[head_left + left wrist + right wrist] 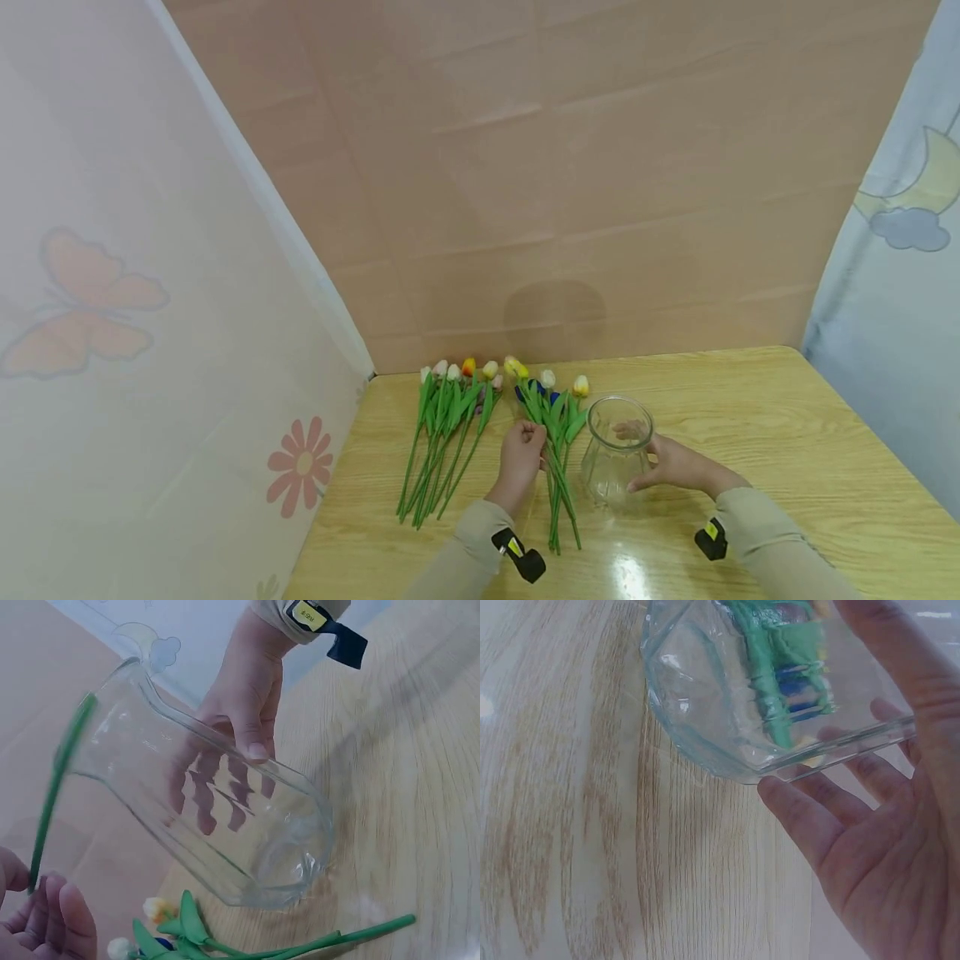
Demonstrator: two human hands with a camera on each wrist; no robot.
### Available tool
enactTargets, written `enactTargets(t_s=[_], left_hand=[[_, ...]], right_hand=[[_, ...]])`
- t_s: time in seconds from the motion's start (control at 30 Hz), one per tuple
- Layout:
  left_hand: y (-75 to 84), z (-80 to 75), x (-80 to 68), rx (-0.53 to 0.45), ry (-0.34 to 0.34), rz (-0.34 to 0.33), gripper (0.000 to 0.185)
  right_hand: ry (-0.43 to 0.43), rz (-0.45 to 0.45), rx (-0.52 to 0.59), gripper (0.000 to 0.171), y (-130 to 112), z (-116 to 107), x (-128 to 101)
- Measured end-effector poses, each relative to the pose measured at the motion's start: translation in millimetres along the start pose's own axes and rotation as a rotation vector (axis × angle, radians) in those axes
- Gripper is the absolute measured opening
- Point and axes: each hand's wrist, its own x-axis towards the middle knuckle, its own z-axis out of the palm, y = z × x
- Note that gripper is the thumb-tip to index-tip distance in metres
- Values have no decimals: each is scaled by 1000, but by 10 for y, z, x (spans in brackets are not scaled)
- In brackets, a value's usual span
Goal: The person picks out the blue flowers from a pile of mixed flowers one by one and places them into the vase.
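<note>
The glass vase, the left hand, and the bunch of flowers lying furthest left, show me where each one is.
glass vase (617,454), head view, on its clear side wall.
left hand (521,454), head view, on the back of the hand.
left bunch of flowers (442,433), head view, on the green stems.

Clear ribbed glass vase on glossy wood-grain table

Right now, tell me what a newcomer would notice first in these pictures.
A clear glass vase stands mid-table, the right hand wrapped round its side. Just left of it, the left hand pinches a stem from a small bunch of tulips. A second bunch lies further left on the wooden table.
</note>
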Motion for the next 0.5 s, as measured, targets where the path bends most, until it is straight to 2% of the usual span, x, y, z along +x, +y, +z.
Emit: enactTargets(t_s=[0.1,0.2,0.3,0.37,0.5], left_hand=[[5,-56,24,54,27,88,11],[-23,-155,58,106,97,193,12],[-62,-303,119,118,208,300,14],[-91,-427,170,134,311,350,14],[-180,-726,291,190,475,388,17]], right_hand=[[5,13,3,94,-2,5,-2],[8,23,4,94,-1,9,-2],[6,26,4,94,-6,12,-6],[6,26,6,94,-5,13,-5],[7,19,-4,93,7,14,1]])
